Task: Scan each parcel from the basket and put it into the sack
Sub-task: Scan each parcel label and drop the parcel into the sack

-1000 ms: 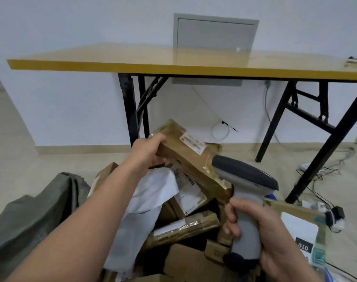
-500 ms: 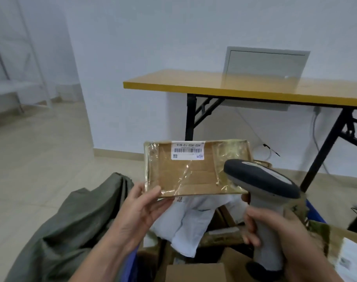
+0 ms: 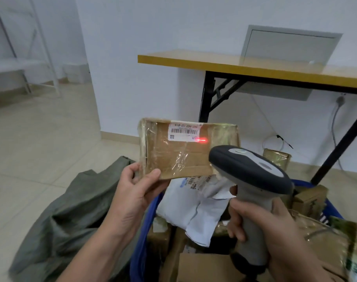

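Observation:
My left hand (image 3: 133, 192) grips a flat brown cardboard parcel (image 3: 185, 155) wrapped in clear tape by its lower left corner, holding it upright above the basket. A white barcode label sits upside down at its top, and a red laser line glows just right of the label. My right hand (image 3: 275, 231) is closed around the handle of a grey barcode scanner (image 3: 249, 171), whose head points at the parcel. Below, the blue basket (image 3: 141, 249) holds several parcels, among them a white poly mailer (image 3: 196, 210). The grey-green sack (image 3: 71, 216) lies slumped on the floor to the left.
A yellow-topped folding table (image 3: 255, 68) with black legs stands against the white wall behind the basket. Cables hang by the wall on the right. A white shelf frame (image 3: 37, 47) stands at the far left. Tiled floor (image 3: 41, 129) stretches left of the sack.
The parcel was lifted out of the basket and turned face-on to me. The view swung left, and a red laser line now shows on the parcel beside its label.

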